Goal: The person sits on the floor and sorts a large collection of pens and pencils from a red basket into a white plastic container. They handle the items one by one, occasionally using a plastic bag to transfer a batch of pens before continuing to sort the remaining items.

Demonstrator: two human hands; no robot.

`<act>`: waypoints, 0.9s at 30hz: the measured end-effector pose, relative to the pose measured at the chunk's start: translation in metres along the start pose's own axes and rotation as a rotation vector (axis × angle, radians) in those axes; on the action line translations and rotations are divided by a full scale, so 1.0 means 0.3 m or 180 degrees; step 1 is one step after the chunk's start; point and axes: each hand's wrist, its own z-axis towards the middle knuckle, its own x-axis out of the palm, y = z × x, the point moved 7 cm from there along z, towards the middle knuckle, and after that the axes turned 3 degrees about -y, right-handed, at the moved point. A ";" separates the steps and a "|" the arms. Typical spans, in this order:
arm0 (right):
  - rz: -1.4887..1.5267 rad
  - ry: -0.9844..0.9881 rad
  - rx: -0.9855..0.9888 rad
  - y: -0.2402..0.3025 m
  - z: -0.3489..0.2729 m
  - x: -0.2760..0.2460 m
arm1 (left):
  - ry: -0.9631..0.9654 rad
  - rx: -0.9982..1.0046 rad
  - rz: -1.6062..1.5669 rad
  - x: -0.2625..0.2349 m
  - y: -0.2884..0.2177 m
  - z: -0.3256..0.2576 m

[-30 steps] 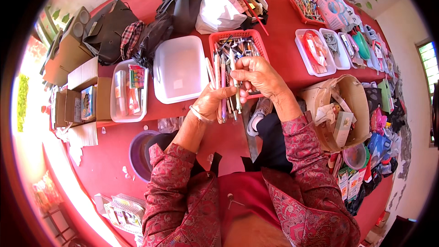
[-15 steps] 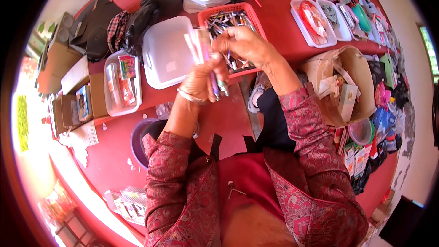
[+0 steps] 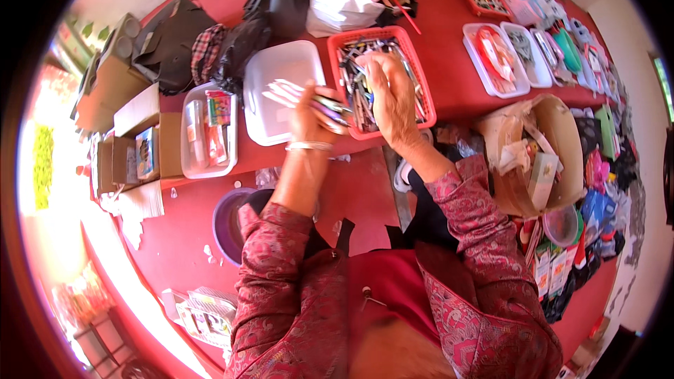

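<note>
My left hand [image 3: 306, 118] is closed around a bundle of pens [image 3: 284, 92], whose pale ends stick out to the left and darker ends to the right. A red plastic basket [image 3: 426, 109] heaped with loose pens and pencils [image 3: 360, 91] stands just to its right. Over that basket hovers my right hand [image 3: 393, 102], fingers bent together and pointing down among the pens. Whatever its fingertips may grip is hidden. Under and beyond the left hand lies a whitish translucent plastic tub or lid [image 3: 261, 114].
Left of it stands a clear box [image 3: 191, 168] with packets, then an open cardboard box [image 3: 168, 144]. Black bags [image 3: 281, 3] and a white bag [image 3: 340, 3] sit behind. To the right are white trays [image 3: 516, 88] and a large carton [image 3: 502, 189]. A purple basin [image 3: 228, 231] is low on the left.
My hands have moved apart. The right one has left the pen bundle and gone over the basket; the left still grips the bundle, now tilted flatter. The whole view has shifted slightly.
</note>
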 end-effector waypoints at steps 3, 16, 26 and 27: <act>0.0426 -0.0075 0.0235 -0.021 -0.032 0.027 | 0.0183 -0.0458 -0.0801 0.074 0.122 -0.017; -0.0037 0.0742 0.2088 -0.352 0.148 -0.299 | -0.0360 0.0658 -0.0728 -0.033 -0.174 -0.065; -0.3426 0.2014 0.1560 -1.038 0.093 -0.498 | -0.0740 0.0504 -0.0467 -0.047 -0.172 -0.062; -0.3197 0.2125 0.1675 -1.053 0.080 -0.479 | -0.0831 0.0515 -0.0409 -0.056 -0.168 -0.067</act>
